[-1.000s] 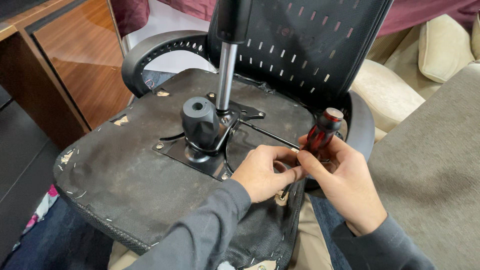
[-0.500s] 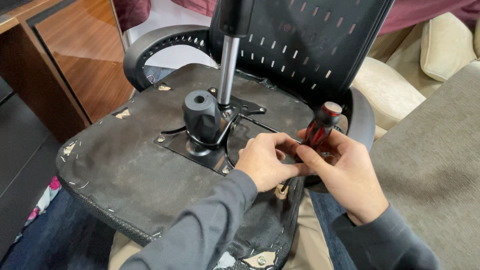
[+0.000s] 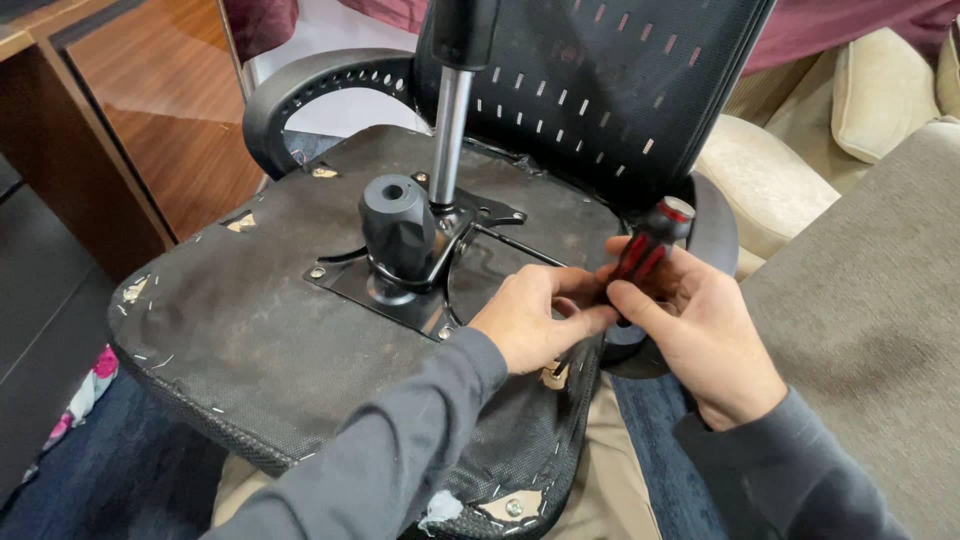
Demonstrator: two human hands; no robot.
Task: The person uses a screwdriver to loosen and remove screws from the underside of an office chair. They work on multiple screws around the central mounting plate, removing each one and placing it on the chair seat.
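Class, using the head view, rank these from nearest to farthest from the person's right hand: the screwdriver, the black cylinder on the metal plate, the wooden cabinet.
1. Screwdriver: gripped in the right hand, at the seat's right edge.
2. Black cylinder: left of the hand, mid-seat on the metal plate.
3. Wooden cabinet: far upper left, beyond the chair.

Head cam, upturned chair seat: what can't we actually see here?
- Screwdriver tip and whatever fastener it meets: hidden behind the left hand and right hand.
- Gas-lift column: its top is cut off by the upper frame edge.
- Right armrest: mostly covered by the hands and screwdriver handle.
- Bolt heads on the mounting plate: too small to tell the type.
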